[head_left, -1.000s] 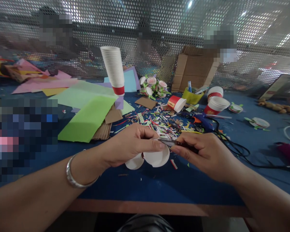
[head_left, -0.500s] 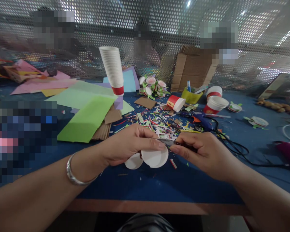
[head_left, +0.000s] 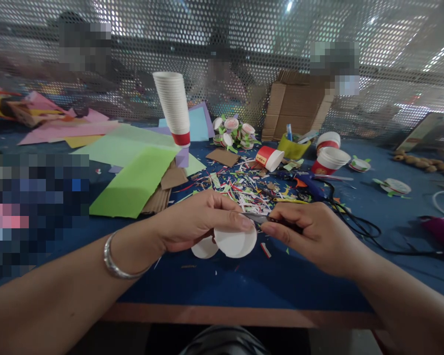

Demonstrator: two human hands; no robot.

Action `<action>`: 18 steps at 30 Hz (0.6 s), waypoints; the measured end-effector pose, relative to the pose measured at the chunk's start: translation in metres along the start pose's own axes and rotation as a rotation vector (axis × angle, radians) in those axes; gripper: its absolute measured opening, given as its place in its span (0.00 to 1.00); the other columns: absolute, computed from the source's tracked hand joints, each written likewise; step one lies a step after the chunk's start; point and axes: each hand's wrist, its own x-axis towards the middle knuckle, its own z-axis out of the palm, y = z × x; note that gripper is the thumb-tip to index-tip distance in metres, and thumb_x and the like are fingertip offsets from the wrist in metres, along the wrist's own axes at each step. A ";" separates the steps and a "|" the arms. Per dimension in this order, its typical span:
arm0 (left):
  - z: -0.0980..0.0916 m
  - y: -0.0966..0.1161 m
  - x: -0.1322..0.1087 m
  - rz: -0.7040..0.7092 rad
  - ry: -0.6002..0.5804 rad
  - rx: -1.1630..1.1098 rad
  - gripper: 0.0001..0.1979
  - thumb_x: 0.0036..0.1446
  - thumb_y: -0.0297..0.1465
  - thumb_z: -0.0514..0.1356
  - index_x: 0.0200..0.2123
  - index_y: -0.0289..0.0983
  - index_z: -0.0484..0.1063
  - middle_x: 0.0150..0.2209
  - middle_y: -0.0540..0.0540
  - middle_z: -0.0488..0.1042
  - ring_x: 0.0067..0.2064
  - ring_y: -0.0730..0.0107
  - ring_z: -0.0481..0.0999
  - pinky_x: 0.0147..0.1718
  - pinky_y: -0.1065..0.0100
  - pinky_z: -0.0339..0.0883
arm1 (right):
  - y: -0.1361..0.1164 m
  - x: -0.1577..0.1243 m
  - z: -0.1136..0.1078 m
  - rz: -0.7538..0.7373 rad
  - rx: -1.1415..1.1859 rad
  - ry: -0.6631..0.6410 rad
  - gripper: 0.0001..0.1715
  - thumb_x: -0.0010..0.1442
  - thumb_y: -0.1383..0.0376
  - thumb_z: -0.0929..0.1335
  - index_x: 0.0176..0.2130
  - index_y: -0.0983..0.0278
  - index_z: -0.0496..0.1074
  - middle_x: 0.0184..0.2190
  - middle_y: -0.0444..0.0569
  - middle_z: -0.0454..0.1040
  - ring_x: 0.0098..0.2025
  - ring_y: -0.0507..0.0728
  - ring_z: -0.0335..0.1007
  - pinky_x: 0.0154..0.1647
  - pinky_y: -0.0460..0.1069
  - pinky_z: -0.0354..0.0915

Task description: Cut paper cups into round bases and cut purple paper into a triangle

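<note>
My left hand [head_left: 200,219] pinches a white round cup piece [head_left: 235,241] just above the blue table [head_left: 244,281]. A second white round piece [head_left: 204,248] sits under the same hand. My right hand [head_left: 314,234] is closed round small scissors [head_left: 261,218], whose blades meet the rim of the white piece at my left thumb. A silver bangle [head_left: 114,261] circles my left wrist.
Beyond my hands lies a heap of paper scraps [head_left: 244,187]. A tall stack of cups [head_left: 173,106], green paper sheets [head_left: 133,182], red and white cups [head_left: 329,160], a glue gun with black cord [head_left: 314,185], cardboard [head_left: 299,103] and a perforated screen stand further back.
The white round piece has turned a little in my left fingers and shows more of its face. Both hands stay in the same place.
</note>
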 end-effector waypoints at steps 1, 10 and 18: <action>0.000 0.000 0.000 -0.005 0.002 -0.003 0.12 0.50 0.33 0.74 0.28 0.29 0.81 0.19 0.51 0.72 0.20 0.82 0.68 0.18 0.81 0.59 | 0.000 0.000 0.000 0.000 0.005 0.001 0.24 0.71 0.54 0.66 0.27 0.63 0.74 0.21 0.40 0.65 0.23 0.48 0.60 0.25 0.45 0.55; -0.003 0.003 -0.003 -0.012 -0.138 -0.034 0.09 0.53 0.32 0.71 0.30 0.30 0.83 0.22 0.48 0.76 0.22 0.80 0.72 0.19 0.80 0.62 | 0.003 0.002 -0.002 0.058 -0.006 0.022 0.25 0.71 0.51 0.64 0.27 0.63 0.71 0.21 0.40 0.64 0.24 0.49 0.58 0.25 0.46 0.54; -0.001 -0.001 0.002 0.076 0.012 0.092 0.11 0.54 0.38 0.72 0.32 0.34 0.83 0.23 0.52 0.73 0.22 0.83 0.65 0.17 0.80 0.54 | 0.011 0.010 -0.004 0.161 0.252 0.147 0.26 0.68 0.47 0.67 0.28 0.63 0.66 0.21 0.38 0.58 0.23 0.48 0.50 0.23 0.47 0.49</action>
